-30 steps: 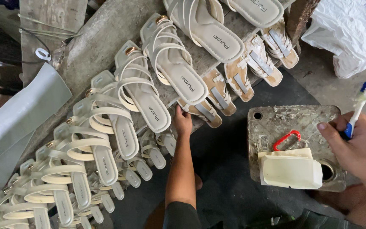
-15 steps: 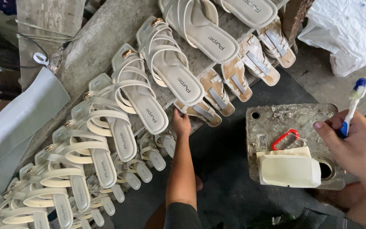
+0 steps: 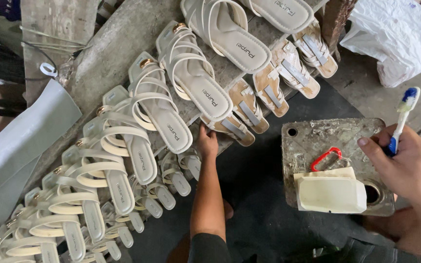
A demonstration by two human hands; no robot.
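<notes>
While cream sandals (image 3: 191, 92) line the concrete ledge (image 3: 118, 44), left hand (image 3: 207, 142) touches one, right hand (image 3: 405, 160) grips toothbrush (image 3: 401, 119)

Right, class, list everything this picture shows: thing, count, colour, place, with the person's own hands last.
strappy sandals: many, exact count unclear, cream, in an overlapping diagonal row on the bench
soles: several, tan with grey strips, below the upper sandals
metal plate: one, grey, glue-crusted, at right
container: one, cream, on the plate
red clip: one, on the plate
plastic bag: one, white, top right
toothbrush: one, blue and white, in the right hand
left hand: touching a sole's end
right hand: gripping the toothbrush
</notes>
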